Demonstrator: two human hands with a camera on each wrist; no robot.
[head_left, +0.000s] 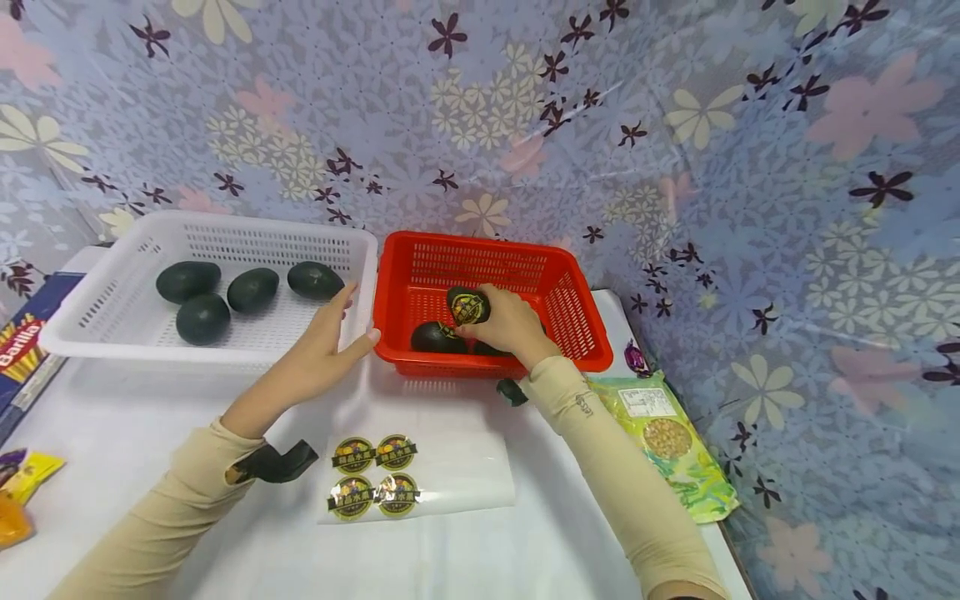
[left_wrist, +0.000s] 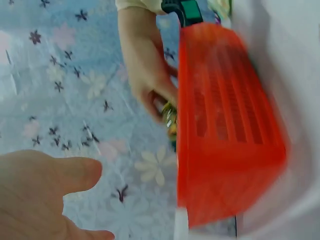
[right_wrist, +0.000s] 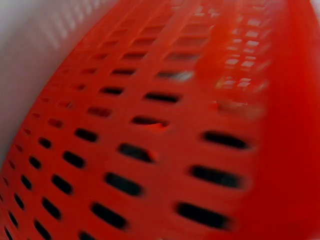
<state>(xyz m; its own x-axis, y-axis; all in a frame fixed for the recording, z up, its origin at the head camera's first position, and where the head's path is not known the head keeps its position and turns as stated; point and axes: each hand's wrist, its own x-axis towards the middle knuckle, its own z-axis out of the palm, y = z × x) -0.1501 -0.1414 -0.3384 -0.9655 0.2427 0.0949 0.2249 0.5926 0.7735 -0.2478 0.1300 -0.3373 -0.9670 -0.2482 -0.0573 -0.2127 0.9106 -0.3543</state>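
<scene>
Green fruit (head_left: 489,349), apparently, partly behind basket rim (head_left: 450,361)

Your left basket (head_left: 172,355) is white, your right basket (head_left: 588,329) red; the fruits (head_left: 189,282) look blackish-green, though shading may deepen that. Nearer you, stickers (head_left: 397,493) show gold and black; the far cloth (head_left: 487,125) is bluish, flower-patterned.

Blurred slotted red basket (right_wrist: 170,165), dark behind many slots.
</scene>
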